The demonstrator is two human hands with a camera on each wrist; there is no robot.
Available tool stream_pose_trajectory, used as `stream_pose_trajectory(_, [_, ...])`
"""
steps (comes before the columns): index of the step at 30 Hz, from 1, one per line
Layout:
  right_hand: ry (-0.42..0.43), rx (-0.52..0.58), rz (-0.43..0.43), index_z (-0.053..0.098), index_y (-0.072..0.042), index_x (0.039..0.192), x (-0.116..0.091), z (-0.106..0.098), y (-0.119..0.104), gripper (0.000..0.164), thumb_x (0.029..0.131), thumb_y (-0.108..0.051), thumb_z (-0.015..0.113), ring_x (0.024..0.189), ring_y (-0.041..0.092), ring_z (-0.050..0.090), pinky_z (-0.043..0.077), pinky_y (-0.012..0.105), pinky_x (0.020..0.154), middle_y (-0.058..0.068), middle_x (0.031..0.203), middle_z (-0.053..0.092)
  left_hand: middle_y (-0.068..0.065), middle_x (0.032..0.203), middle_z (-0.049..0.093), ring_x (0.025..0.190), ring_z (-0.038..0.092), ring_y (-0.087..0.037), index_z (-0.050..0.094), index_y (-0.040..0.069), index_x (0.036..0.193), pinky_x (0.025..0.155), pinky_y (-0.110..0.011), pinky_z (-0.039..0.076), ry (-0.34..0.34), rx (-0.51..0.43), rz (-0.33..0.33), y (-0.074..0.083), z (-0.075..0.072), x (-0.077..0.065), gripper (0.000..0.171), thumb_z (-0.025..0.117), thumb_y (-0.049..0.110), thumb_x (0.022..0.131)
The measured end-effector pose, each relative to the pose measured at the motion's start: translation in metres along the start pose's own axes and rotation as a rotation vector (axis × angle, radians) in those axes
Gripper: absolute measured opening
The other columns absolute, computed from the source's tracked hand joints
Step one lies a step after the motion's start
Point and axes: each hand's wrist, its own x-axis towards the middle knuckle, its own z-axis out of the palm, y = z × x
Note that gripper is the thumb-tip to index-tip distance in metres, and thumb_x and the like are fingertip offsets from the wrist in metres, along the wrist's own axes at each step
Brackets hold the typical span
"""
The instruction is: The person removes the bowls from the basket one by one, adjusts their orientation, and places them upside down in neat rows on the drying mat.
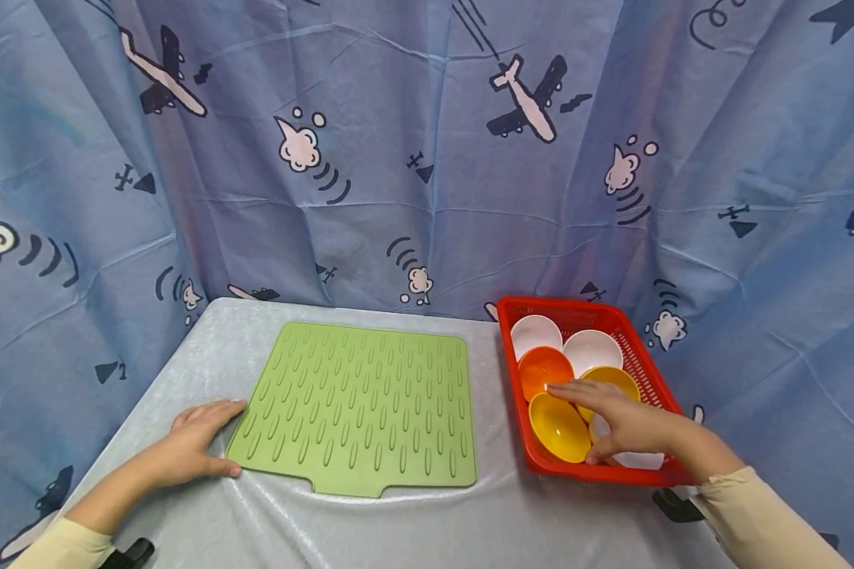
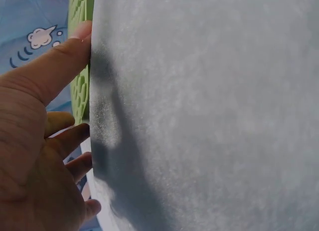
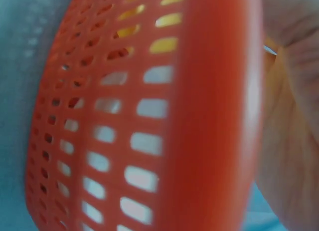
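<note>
A green mat (image 1: 359,403) with raised oval ridges lies flat on the cloth-covered table. My left hand (image 1: 192,446) rests at its left edge, fingers spread, the thumb by the near left corner; the left wrist view shows this hand (image 2: 45,136) low along the table surface. On the right stands a red basket (image 1: 512,379) with slotted walls. My right hand (image 1: 622,415) reaches over its near part, fingers extended above a yellow bowl (image 1: 558,431) and thumb near that bowl's right side. Whether the fingertips touch the bowl is unclear. The basket wall (image 3: 214,111) covers much of the right wrist view.
Behind the yellow bowl sit an orange bowl (image 1: 544,370), a second yellow bowl (image 1: 615,378) and two white bowls, one far left (image 1: 536,333) and one beside it (image 1: 594,349). Another white piece (image 1: 644,460) shows under my right hand. A blue patterned curtain (image 1: 427,158) hangs behind the table.
</note>
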Motion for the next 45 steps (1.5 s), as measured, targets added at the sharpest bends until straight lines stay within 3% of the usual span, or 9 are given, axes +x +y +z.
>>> stream_pose_trajectory(10, [-0.018,-0.014,-0.003,0.044,-0.016,0.155,0.002,0.004,-0.003,0.099,0.07,-0.026,0.093,0.141,0.047,0.038,0.028,0.075,0.107,0.014,0.156,0.046,-0.027,0.148,0.051,0.137,0.04,-0.05,0.049,-0.005,0.146,0.107,-0.071,0.019,-0.005,0.001,0.005,0.004,-0.001,0.002,0.103,0.089,0.051,0.069])
stream_pose_trajectory(29, [-0.022,-0.035,0.162,0.04,-0.018,0.157,0.01,0.017,-0.002,0.109,0.067,-0.048,0.092,0.139,0.044,0.038,0.035,0.072,0.107,0.013,0.155,0.046,-0.019,0.148,0.053,0.136,0.043,-0.046,0.057,-0.002,0.141,0.105,-0.071,0.021,0.002,0.041,0.016,0.002,0.0,0.004,0.092,0.087,0.053,0.073])
stream_pose_trajectory(35, [0.077,-0.1,0.169,0.043,-0.017,0.155,0.009,0.025,0.001,0.11,0.064,-0.056,0.091,0.137,0.042,0.04,0.04,0.069,0.104,0.013,0.151,0.048,-0.019,0.149,0.053,0.136,0.043,-0.046,0.057,-0.001,0.142,0.105,-0.071,0.02,-0.017,0.057,-0.002,0.0,0.002,0.007,0.093,0.087,0.054,0.073])
stream_pose_trajectory(40, [0.203,-0.098,0.142,0.046,-0.014,0.152,0.008,0.026,-0.003,0.109,0.063,-0.058,0.091,0.132,0.041,0.042,0.04,0.071,0.102,0.015,0.145,0.05,-0.018,0.149,0.053,0.137,0.043,-0.045,0.058,-0.001,0.141,0.105,-0.071,0.02,-0.026,0.066,-0.014,0.002,0.0,0.009,0.093,0.087,0.054,0.072])
stream_pose_trajectory(45, [0.262,-0.085,0.157,0.045,-0.015,0.152,0.006,0.023,-0.006,0.108,0.065,-0.059,0.09,0.132,0.04,0.04,0.037,0.072,0.102,0.014,0.146,0.048,-0.019,0.149,0.053,0.137,0.043,-0.046,0.058,-0.001,0.141,0.105,-0.071,0.021,-0.033,0.069,-0.022,0.003,-0.001,0.01,0.093,0.086,0.055,0.072])
